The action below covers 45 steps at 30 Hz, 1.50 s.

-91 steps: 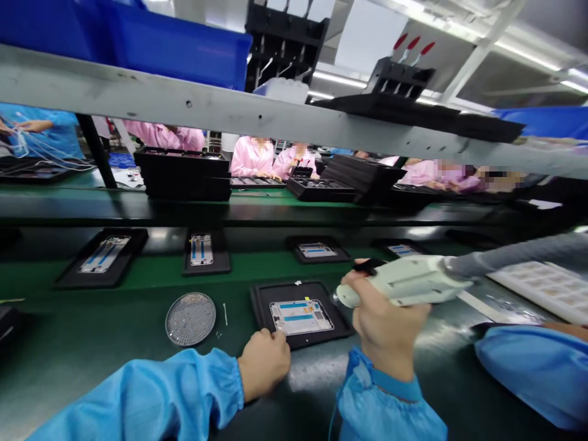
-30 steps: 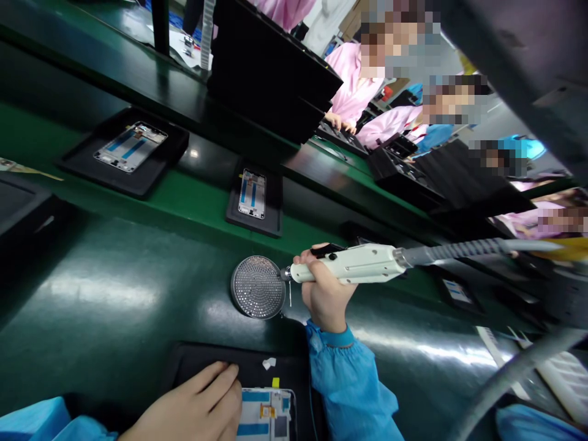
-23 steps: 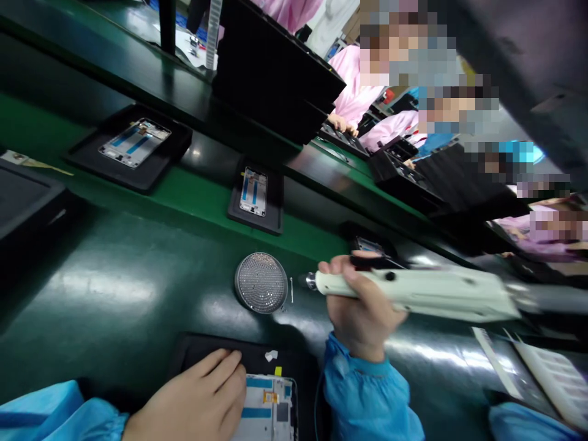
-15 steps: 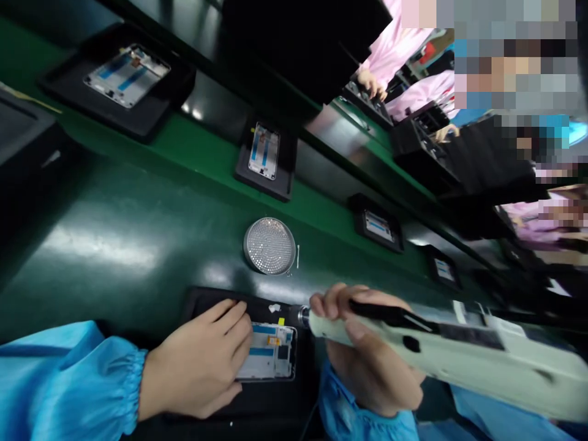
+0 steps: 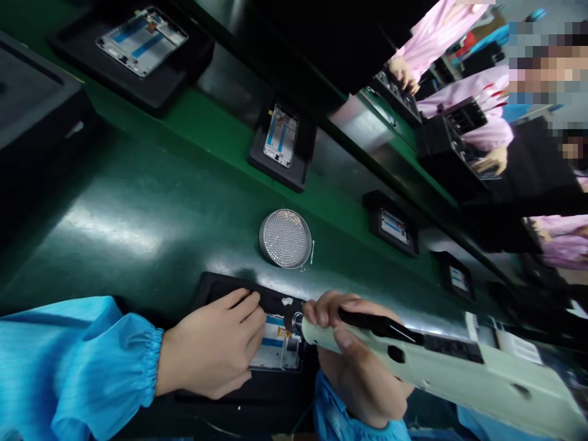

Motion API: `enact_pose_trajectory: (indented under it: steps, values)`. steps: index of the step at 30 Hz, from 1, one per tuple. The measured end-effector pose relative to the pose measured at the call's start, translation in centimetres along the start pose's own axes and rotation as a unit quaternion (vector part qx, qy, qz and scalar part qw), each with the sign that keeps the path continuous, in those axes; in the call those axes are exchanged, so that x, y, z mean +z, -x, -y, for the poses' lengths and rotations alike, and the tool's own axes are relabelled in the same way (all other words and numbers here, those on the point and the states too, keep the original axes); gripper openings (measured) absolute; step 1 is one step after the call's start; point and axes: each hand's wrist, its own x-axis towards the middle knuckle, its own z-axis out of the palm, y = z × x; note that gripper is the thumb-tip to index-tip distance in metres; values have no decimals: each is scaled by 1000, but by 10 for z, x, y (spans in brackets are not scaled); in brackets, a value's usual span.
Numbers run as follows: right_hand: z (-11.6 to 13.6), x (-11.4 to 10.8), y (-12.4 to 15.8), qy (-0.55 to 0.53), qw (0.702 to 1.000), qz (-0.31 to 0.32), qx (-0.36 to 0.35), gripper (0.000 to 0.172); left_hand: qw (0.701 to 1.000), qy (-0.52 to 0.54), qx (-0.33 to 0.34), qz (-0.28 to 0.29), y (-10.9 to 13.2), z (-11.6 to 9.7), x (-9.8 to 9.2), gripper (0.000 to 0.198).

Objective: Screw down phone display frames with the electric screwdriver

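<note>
The left hand (image 5: 214,343) pins a phone frame (image 5: 278,350) in a black tray (image 5: 229,289) at 6 o'clock, while the right hand (image 5: 356,361), just beside it, grips an electric screwdriver (image 5: 436,358), its tip at the frame's 1 o'clock corner.

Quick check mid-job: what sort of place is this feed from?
Likely a phone assembly line: phone frames in black trays on a green conveyor, workers in pink smocks, a corded screwdriver in the right hand.
</note>
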Motion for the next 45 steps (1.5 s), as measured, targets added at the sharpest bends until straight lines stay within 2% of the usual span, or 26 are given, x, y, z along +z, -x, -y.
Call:
enact_pose_trajectory:
  steps: [14,30,38,45]
  values:
    - [-3,0,2,-2,1000,18,-7,23,999,-24,7,-29,-1,0,0,56]
    - [1,-2,13,54,998,35,-22,26,999,-20,9,-36,-1,-1,1,50]
    - [-1,2,14,52,998,13,-24,15,999,-18,7,-27,-2,-1,-1,49]
    - [-2,0,14,49,998,21,-23,14,999,-16,7,-28,-3,0,-1,47]
